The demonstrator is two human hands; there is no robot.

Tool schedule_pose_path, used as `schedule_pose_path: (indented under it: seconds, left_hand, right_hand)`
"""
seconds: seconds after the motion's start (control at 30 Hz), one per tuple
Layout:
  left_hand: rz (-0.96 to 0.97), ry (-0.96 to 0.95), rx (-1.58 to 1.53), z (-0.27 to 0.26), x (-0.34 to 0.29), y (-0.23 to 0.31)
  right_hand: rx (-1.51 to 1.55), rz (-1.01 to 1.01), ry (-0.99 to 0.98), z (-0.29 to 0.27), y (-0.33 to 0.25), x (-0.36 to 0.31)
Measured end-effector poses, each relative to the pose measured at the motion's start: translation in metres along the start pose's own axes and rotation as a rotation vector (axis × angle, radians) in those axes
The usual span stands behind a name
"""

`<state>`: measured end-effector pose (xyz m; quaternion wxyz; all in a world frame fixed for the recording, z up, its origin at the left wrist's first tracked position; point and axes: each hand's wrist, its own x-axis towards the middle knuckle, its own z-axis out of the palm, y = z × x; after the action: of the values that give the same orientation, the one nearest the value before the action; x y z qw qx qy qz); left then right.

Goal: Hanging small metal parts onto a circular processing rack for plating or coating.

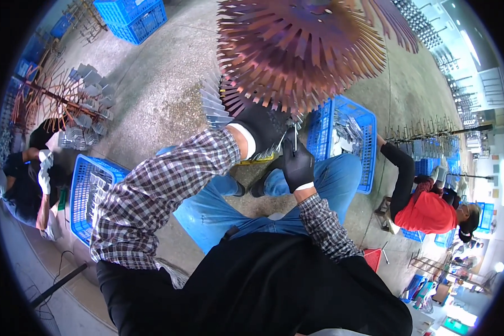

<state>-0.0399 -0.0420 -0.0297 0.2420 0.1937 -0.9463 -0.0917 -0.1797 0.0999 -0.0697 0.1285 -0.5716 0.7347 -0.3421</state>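
Observation:
In front of me hangs a large round rack with tiers of flat copper-brown prongs (297, 73). Silver flat strips (211, 101) fan out along its lower left side. My left hand (262, 130), in a black glove, reaches in under the lowest brown tier among the prongs; its fingertips are hidden. Just right of it, my right hand (298, 165), gloved in black too, is closed, pointing up, with a thin silver metal piece (295, 139) at its fingertips. Beside my right knee stands a blue plastic basket (369, 140) holding grey metal parts (346, 134).
Another blue basket (81, 185) with metal parts stands left of my arm. A co-worker in white gloves (45, 168) sits at far left near a prong rack (67, 101). A person in red (428, 214) works at the right by another rack (425, 137). Stacked blue crates (133, 21) stand farther off.

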Motion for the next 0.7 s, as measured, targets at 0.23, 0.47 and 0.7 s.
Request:
schedule_pose_path:
  seconds: [0.23, 0.47, 0.7]
  left_hand:
    - [0.068, -0.039, 0.192, -0.019, 0.002, 0.006]
    - [0.024, -0.193, -0.052, -0.018, 0.002, -0.002]
    - [0.14, -0.228, 0.303, -0.001, -0.003, -0.015]
  right_hand:
    - [-0.084, -0.036, 0.021, 0.006, 0.002, -0.001]
    - [-0.225, -0.086, -0.047, 0.004, 0.003, 0.005]
    - [-0.128, -0.082, -0.148, -0.011, 0.014, 0.001]
